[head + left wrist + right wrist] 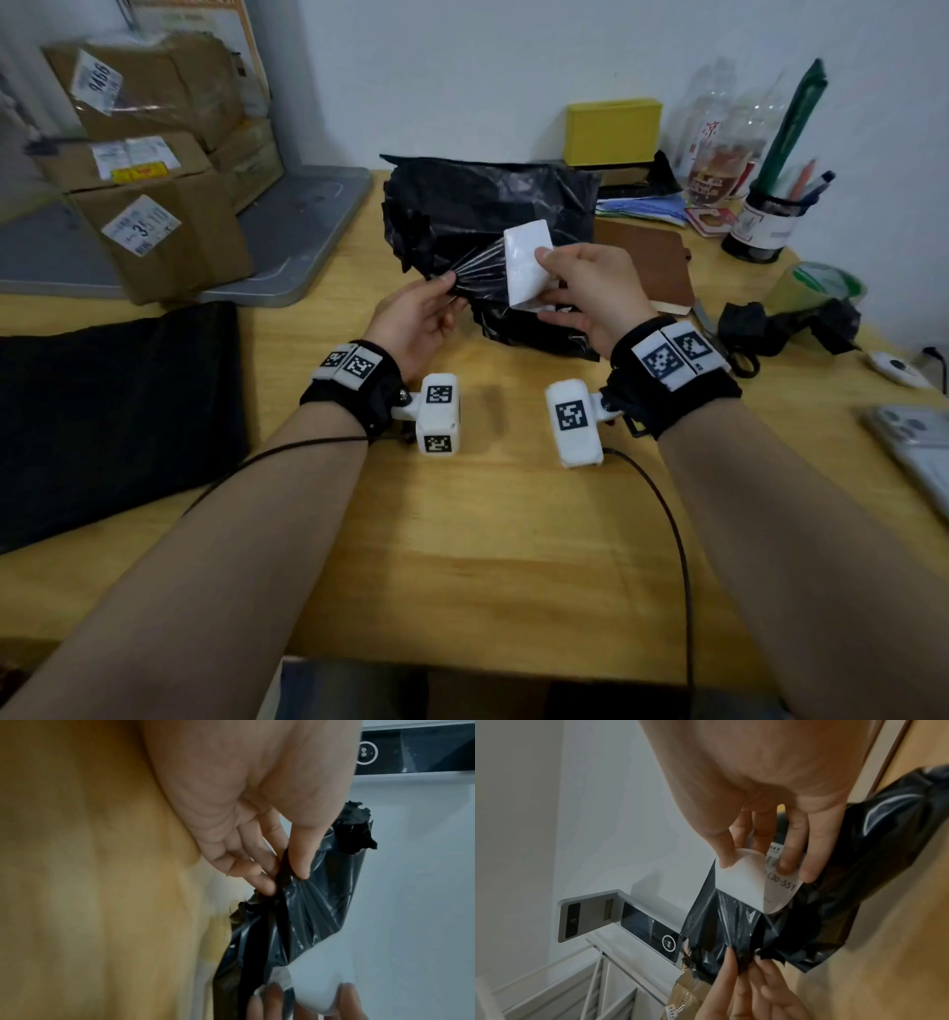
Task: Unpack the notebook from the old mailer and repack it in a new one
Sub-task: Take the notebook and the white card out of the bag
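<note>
A crumpled black plastic mailer (477,205) is held just above the wooden desk (488,539). My left hand (429,308) pinches a torn, stretched edge of the mailer (308,912) between thumb and fingers. My right hand (580,288) pinches the white shipping label (526,262), half peeled off the mailer and curled over; its printed side (780,882) shows a barcode. A brown notebook (652,262) lies on the desk behind my right hand. A flat black mailer (113,411) lies at the left.
Taped cardboard boxes (154,205) sit on a grey tray (303,226) at the back left. A yellow box (613,131), bottles, a pen cup (765,226), a green tape roll (816,288), scissors (739,360) and a phone (919,442) crowd the right side.
</note>
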Available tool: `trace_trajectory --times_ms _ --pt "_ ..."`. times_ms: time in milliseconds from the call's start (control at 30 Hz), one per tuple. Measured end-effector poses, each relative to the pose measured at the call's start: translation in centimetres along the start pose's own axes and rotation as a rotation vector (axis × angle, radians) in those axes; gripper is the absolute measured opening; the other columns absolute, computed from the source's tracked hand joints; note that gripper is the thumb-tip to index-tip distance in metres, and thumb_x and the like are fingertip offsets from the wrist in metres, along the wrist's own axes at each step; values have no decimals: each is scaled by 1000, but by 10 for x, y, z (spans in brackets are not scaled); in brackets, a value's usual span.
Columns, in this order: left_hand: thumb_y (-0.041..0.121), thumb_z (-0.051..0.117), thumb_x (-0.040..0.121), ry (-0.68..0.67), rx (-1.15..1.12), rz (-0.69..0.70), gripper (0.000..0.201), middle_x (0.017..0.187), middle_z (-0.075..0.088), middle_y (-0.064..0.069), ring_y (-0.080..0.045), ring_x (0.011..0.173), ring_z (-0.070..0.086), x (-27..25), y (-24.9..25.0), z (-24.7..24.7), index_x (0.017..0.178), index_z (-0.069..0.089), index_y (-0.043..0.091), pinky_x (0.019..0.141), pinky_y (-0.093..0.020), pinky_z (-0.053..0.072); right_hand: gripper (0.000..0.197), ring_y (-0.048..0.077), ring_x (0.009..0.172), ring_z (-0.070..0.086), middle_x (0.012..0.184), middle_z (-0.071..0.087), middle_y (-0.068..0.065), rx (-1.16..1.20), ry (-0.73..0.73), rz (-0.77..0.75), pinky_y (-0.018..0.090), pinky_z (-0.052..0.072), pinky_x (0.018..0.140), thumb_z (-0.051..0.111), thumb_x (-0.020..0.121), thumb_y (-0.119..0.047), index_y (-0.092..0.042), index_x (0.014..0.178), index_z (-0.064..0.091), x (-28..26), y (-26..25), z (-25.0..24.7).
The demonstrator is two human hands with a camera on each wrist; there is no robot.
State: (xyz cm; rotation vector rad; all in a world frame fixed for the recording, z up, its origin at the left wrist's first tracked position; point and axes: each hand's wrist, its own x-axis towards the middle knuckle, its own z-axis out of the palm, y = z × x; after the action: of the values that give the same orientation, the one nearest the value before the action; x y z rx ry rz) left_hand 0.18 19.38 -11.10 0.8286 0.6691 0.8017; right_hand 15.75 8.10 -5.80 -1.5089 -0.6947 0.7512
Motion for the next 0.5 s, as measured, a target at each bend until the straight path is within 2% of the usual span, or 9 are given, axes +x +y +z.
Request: trace_trajectory --times_ms 133,300,500 --pt "17 71 88 22 20 -23 27 112 73 -5 -12 84 70 -20 6 0 114 63 12 61 -19 48 16 29 102 70 116 68 11 19 12 13 45 61 85 66 97 -27 -11 101 66 -20 -3 -9" --pt "17 70 89 27 48 -45 19 108 73 -4 -12 83 70 -46 23 9 108 66 12 61 -18 47 14 23 89 69 104 67 6 58 18 7 42 62 81 65 99 -26 -12 97 62 -45 -13 -16" --pt "16 69 90 58 46 -55 14 101 73 -3 -12 81 68 -68 32 16 103 65 13 61 -18 45 13 27 99 70 110 68 9 78 22 6 43 61 82 65 99 -25 -12 99 62 -64 -25 -24"
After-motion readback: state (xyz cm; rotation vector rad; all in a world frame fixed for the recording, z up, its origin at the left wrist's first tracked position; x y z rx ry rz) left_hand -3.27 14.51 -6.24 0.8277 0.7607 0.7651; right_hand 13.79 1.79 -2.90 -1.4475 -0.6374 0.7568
